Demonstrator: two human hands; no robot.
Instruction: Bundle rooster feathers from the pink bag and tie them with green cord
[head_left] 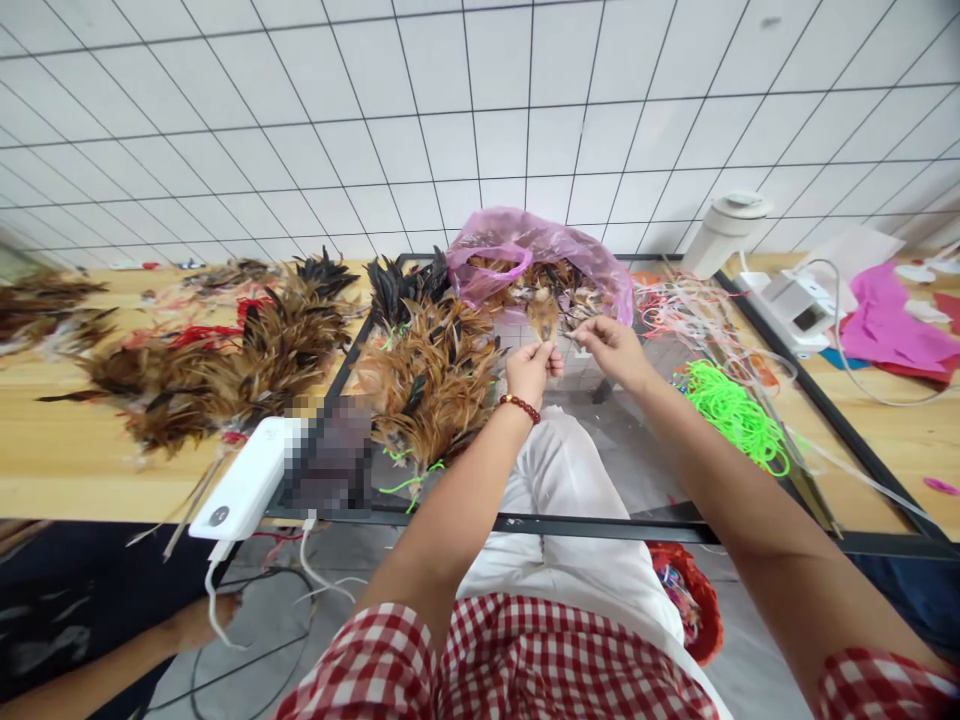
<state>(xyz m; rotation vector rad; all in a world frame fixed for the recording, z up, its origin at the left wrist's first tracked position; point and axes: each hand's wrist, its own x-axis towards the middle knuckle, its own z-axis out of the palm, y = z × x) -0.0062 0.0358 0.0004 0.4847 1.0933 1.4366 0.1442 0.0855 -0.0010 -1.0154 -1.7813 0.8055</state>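
My left hand (531, 370), with a dark red bead bracelet on its wrist, is closed on the base of a small brown feather bunch (543, 314) that stands upright above the fingers. Just to the right, my right hand (611, 350) pinches at thumb and forefinger, close to the bunch but apart from the left hand. What it holds is too small to make out. Behind both hands lies a pink plastic bag (480, 235) with loose brown feathers inside. A large pile of brown and black feathers (435, 375) spreads left of my left hand on the glass tabletop.
Bright green cord (739, 415) and pale strings (686, 310) lie at right, near a white bottle (724, 235) and a white power strip (787, 310). More feathers (255, 370) and a white power bank (244, 475) are at left. Another person's arm (127, 650) shows lower left.
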